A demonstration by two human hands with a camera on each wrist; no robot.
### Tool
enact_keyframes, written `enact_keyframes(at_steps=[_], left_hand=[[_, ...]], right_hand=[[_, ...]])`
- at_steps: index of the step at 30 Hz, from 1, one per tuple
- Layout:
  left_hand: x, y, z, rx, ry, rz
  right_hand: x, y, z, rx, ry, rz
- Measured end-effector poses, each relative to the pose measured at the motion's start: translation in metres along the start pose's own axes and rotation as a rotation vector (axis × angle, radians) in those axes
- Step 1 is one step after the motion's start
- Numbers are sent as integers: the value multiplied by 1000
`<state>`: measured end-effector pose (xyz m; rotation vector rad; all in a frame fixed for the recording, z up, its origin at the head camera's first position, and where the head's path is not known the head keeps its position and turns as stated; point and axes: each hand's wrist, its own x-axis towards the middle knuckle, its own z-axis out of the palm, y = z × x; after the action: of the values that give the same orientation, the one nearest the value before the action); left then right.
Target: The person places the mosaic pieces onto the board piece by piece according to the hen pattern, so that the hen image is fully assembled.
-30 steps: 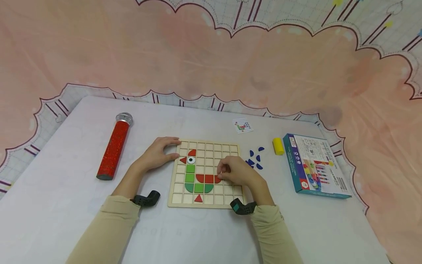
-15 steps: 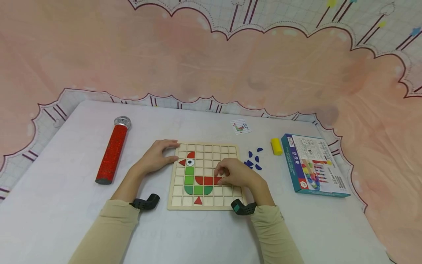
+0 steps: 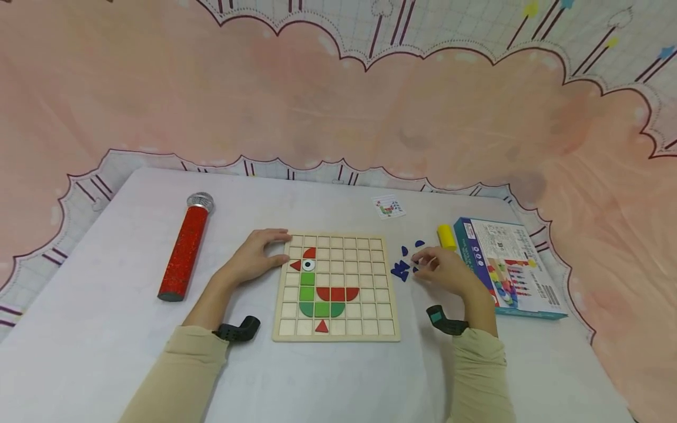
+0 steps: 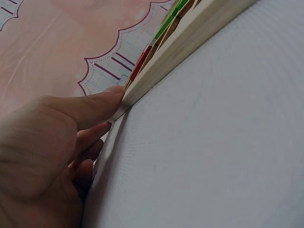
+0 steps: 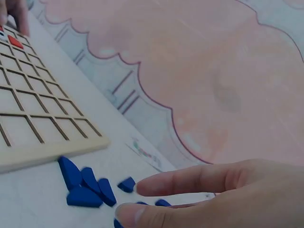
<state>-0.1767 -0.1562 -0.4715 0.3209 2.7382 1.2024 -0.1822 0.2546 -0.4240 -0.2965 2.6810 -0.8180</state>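
Right hand at the blue pieces, left hand on the wooden grid board

The right hand [image 3: 441,269] hovers with fingers loosely curled, holding nothing, over blue pieces [image 3: 402,269] just right of the wooden grid board [image 3: 337,329]; the left hand [image 3: 254,257], fingers relaxed, touches its upper-left corner on the desk [image 3: 106,329].

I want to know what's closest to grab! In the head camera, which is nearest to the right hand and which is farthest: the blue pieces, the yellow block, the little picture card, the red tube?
1. Blue pieces: right at the fingertips of the right hand.
2. Yellow block: just beyond the hand, beside the box.
3. Picture card: farther back on the table.
4. Red tube: far across, left of the wooden board.
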Motion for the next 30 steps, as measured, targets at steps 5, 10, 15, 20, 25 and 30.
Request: enact_keyframes(at_steps=[5,10,15,20,25,30], left_hand=[[-2,1,0,-6,5,2],[-3,0,1,-2,-3,-9],[-1,-1,2,-2,-2,-13],[0,1,2,-3,-5,-21],[0,1,1,-5,-9,-23],[-1,1,1,-1,-12,-23]], right_hand=[[0,13,1,30,-47,53],[3,13,8,31,-47,75],[5,12,9,15,-31,100],[6,10,9,-10,-35,125],[6,8,9,-19,-30,120],[6,8,10,-28,-1,117]])
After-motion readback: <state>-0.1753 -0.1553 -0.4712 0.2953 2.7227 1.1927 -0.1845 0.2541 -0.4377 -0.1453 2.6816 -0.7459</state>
